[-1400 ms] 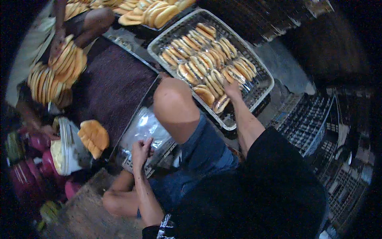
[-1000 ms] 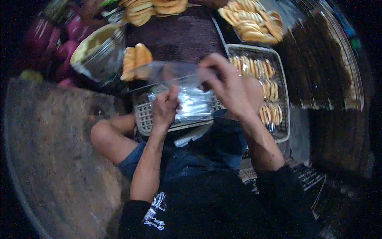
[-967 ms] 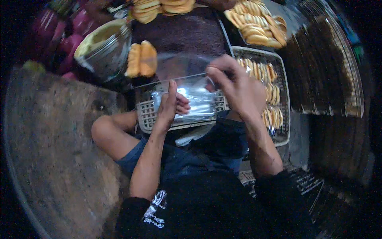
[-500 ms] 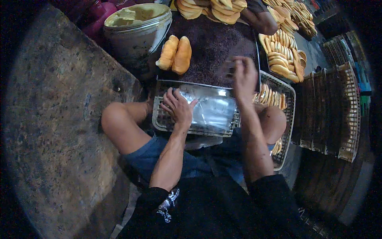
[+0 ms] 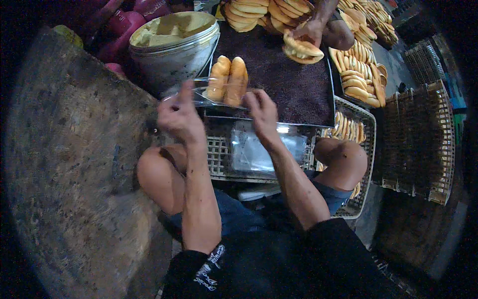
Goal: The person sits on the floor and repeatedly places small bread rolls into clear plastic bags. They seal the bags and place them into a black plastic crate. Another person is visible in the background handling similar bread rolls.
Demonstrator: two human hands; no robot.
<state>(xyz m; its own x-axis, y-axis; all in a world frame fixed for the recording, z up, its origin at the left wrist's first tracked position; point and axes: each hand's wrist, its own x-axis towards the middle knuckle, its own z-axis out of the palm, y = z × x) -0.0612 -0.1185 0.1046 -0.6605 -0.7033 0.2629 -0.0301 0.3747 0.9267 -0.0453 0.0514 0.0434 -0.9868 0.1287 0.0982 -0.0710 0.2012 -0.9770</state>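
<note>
A clear plastic bag [image 5: 203, 94] is stretched between my two hands. My left hand [image 5: 181, 115] grips its left end, and my right hand [image 5: 261, 112] pinches the other end. Just beyond, seen partly through the film, two golden bread rolls [image 5: 219, 74] lie side by side on the dark tray [image 5: 294, 94]. Below my hands, a stack of clear plastic bags [image 5: 254, 149] rests on a plastic crate [image 5: 217, 154] between my knees. Whether the bag's mouth is apart I cannot tell.
A white bucket of pale yellow cream [image 5: 172, 55] stands at the far left. Across the tray, another person's hand [image 5: 308, 32] holds a split bun [image 5: 301, 50]. Bun piles [image 5: 246, 15] sit behind, more on the right [image 5: 356, 70]. Stacked crates [image 5: 416, 139] stand at the right.
My left hand has left the bag stack and moved up and left; my right hand has moved left. Both now hold a bag. The other person's hand has come in with a bun.
</note>
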